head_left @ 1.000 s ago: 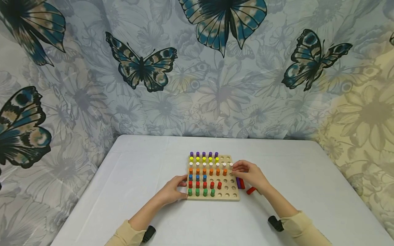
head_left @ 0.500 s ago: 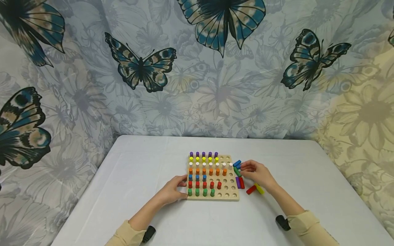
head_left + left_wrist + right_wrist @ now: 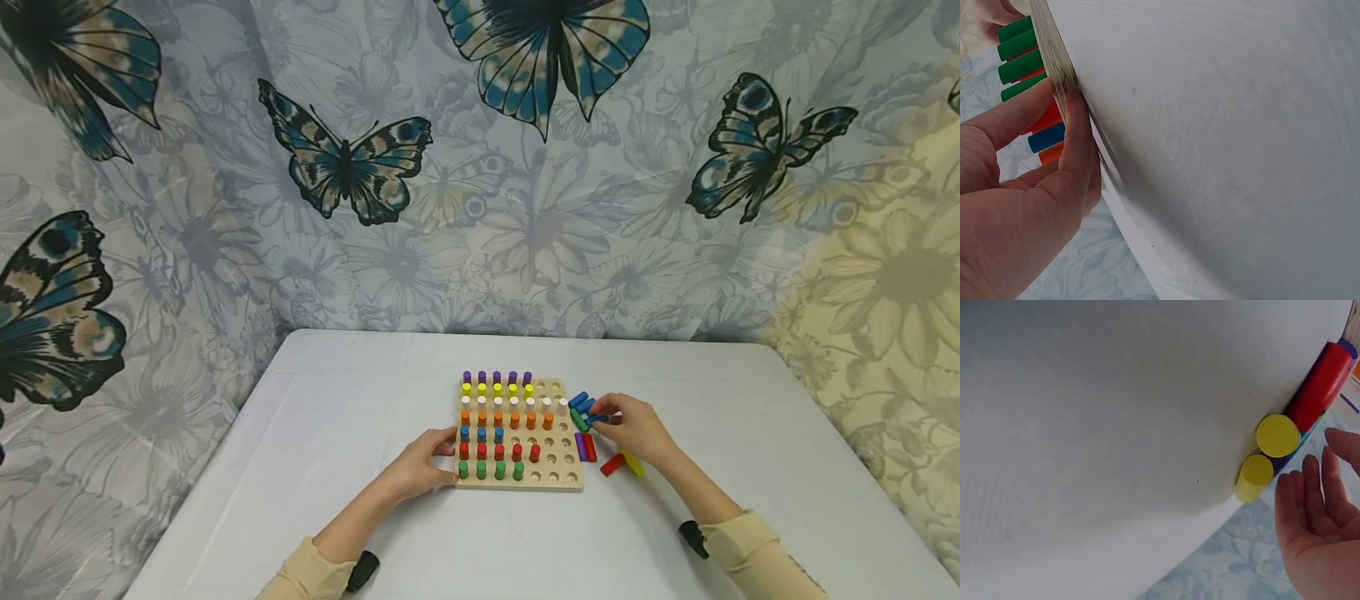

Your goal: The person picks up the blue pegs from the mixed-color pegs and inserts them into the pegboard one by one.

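My left hand (image 3: pixel 418 463) grips the near left corner of a wooden pegboard (image 3: pixel 558 480), its thumb and a finger at the corner in the left wrist view. Rows of coloured pegs stand in the board: purple, yellow, white, orange, blue, red and green. Off the board's right edge, my right hand (image 3: pixel 633 427) reaches over loose pegs, fingertips right at a blue peg (image 3: pixel 597 418). In the right wrist view its fingers are extended, with no peg visible between them and the thumb. A green peg (image 3: pixel 579 419) and another blue peg (image 3: pixel 577 399) lie beside that hand.
Nearer the front lie a purple peg (image 3: pixel 581 447), red pegs (image 3: pixel 590 447) and a yellow peg (image 3: pixel 633 462); the right wrist view shows two yellow peg ends (image 3: pixel 1277 435). Empty holes run down the board's right side. A white cloth covers the table (image 3: pixel 360 383), with butterfly-patterned fabric behind.
My right hand has drawn back from the right end of the white row to the loose pegs, moving right and slightly nearer. The left hand keeps its place on the board.
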Tool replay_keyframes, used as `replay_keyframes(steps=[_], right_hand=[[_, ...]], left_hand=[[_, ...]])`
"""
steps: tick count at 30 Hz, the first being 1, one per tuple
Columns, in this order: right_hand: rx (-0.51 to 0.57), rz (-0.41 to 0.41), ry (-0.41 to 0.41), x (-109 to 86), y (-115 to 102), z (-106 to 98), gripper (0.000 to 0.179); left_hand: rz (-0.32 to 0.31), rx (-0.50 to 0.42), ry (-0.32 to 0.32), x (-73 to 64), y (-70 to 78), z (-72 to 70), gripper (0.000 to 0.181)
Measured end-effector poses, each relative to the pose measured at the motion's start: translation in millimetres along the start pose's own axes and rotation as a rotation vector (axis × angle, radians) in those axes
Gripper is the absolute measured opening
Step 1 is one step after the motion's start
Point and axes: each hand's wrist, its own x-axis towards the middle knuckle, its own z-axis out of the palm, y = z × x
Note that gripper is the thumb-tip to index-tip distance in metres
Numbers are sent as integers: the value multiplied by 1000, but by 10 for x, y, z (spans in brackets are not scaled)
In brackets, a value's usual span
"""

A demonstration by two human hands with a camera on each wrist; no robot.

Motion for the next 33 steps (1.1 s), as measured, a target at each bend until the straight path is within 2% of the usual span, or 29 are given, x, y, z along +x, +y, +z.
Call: replay_keyframes(steps=[17, 27, 33], right_hand=[[-273, -109, -19, 42, -12, 41, 16], [-346, -167, -24, 38, -13, 58, 15], [-360, -168, -29, 43, 2, 65, 15]], left_hand=[[-6, 9, 2, 5, 4, 3, 77], [-5, 7, -2, 5, 5, 0, 77], [-5, 4, -1, 5, -3, 1, 77]])
